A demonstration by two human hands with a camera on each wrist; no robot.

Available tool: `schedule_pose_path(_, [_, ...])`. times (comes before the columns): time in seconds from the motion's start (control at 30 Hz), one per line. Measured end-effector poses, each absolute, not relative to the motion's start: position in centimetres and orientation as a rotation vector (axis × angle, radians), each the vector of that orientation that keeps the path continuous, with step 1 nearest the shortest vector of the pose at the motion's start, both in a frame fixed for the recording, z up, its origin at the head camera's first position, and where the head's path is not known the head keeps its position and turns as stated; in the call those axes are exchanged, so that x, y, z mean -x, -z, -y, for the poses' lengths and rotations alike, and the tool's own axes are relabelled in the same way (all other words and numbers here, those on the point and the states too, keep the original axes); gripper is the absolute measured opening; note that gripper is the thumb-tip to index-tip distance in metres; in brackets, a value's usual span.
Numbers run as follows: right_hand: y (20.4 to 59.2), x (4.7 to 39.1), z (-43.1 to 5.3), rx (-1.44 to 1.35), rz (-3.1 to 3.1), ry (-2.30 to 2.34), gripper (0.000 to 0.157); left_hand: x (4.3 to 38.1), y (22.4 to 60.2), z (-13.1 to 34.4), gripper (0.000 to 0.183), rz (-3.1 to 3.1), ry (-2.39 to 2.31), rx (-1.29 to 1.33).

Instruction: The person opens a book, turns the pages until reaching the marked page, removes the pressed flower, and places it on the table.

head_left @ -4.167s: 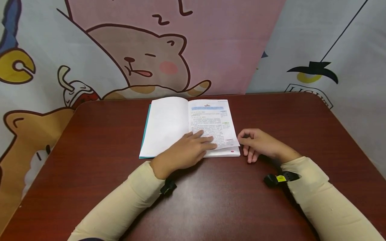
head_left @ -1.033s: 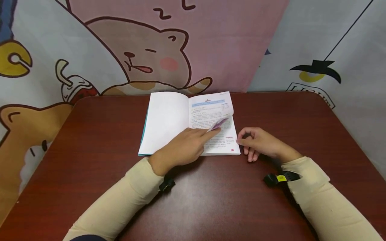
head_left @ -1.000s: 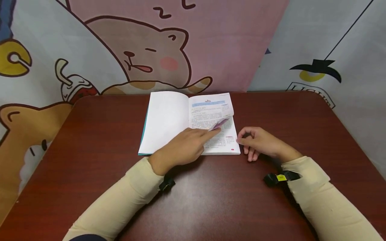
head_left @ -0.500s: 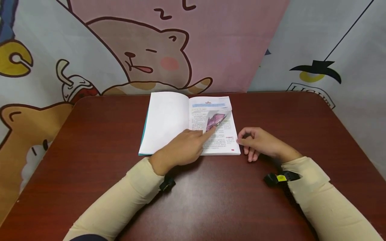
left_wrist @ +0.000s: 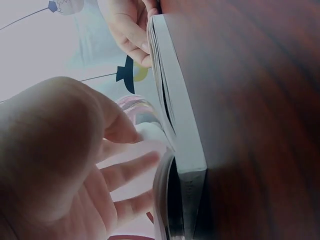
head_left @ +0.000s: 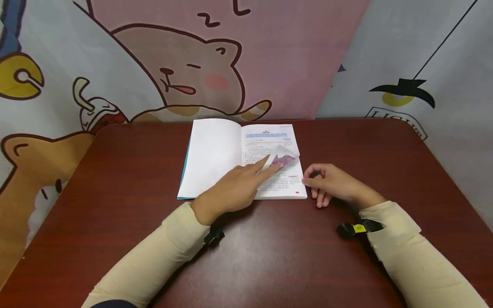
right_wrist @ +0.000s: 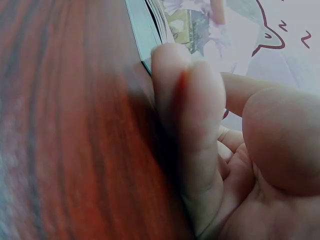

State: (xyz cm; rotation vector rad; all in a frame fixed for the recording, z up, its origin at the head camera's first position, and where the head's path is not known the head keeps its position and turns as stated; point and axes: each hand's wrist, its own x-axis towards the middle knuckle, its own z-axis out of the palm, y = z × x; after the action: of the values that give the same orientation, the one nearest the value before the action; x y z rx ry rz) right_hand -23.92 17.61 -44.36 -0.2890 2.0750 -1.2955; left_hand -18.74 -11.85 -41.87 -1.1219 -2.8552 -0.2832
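An open book (head_left: 213,158) lies at the table's far edge, its left page blank and its right page printed. A lifted corner of the right leaf curls back as a page flap (head_left: 286,152), showing a purple picture. My left hand (head_left: 233,186) reaches over the right page with extended, spread fingers. One fingertip lies over the purple print, and another finger sits along the flap's left side. My right hand (head_left: 325,182) is beside the book's lower right edge, index finger bent and thumb tip at the pages. In the right wrist view, its nearer fingers (right_wrist: 200,115) hide the thumb tip.
The dark red wooden table (head_left: 269,256) spreads around the book. Behind it hangs a cartoon-printed cloth (head_left: 296,64). Each wrist bears a small black camera, the right camera (head_left: 348,229) close over the tabletop.
The right leaf's lower corner, flat 4.2 seconds ago, is now curled back. Since half a second ago, the flap has shifted slightly right and down, and the left fingers have spread. The right hand stays put.
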Motion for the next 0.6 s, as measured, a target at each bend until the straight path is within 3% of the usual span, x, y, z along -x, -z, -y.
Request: schedule_pose_path(0.6, [44.51, 23.69, -17.61, 0.293, -2.087, 1.301, 0.031, 18.73, 41.88, 11.66, 0.063, 2.869, 0.099, 1.038])
